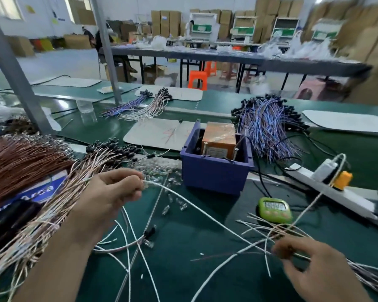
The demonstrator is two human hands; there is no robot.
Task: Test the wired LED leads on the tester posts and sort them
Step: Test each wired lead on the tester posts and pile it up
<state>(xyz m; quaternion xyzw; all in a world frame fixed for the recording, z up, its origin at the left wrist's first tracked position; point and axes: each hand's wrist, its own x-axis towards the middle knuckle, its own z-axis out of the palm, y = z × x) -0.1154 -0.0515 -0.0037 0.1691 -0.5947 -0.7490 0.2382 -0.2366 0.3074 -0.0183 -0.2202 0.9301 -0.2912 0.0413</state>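
Status: approx. midway, I judge. L hand (111,192) pinches one lead (192,206); R hand (310,264) grips loose leads (271,232); tester (214,173) untouched; big heap (20,162) pending.

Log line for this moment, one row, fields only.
left hand: pinches one lead | right hand: grips lead bundle | tester: in purple bin, posts untouched | stage: before test

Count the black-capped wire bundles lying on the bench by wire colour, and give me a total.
Blue-purple bundles: 2
Pink-white bundles: 2
Total: 4
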